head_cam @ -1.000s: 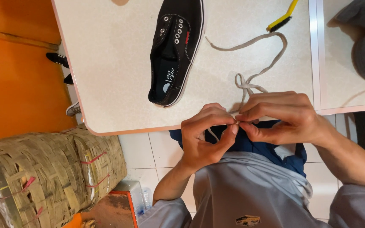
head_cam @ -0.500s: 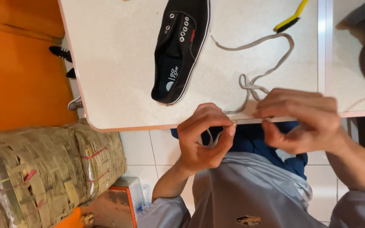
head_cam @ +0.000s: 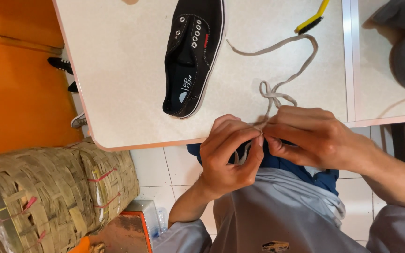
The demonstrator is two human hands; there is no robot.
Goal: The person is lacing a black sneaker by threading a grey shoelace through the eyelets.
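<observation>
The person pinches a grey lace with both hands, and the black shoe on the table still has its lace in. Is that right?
Not quite. The head view shows the shoe with bare eyelets, no lace in it. The left hand and right hand do pinch the grey lace.

Shoe and lace on the table

Shoe [head_cam: 193, 56] left of shoelace [head_cam: 277, 70] – brush [head_cam: 311, 18] beyond, basket [head_cam: 48, 197] below table [head_cam: 118, 84].

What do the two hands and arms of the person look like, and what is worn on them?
The left hand and right hand are bare: no gloves, rings or watch visible. Both forearms are bare too. Light grey sleeves begin near the elbows, at the bottom edge.
</observation>
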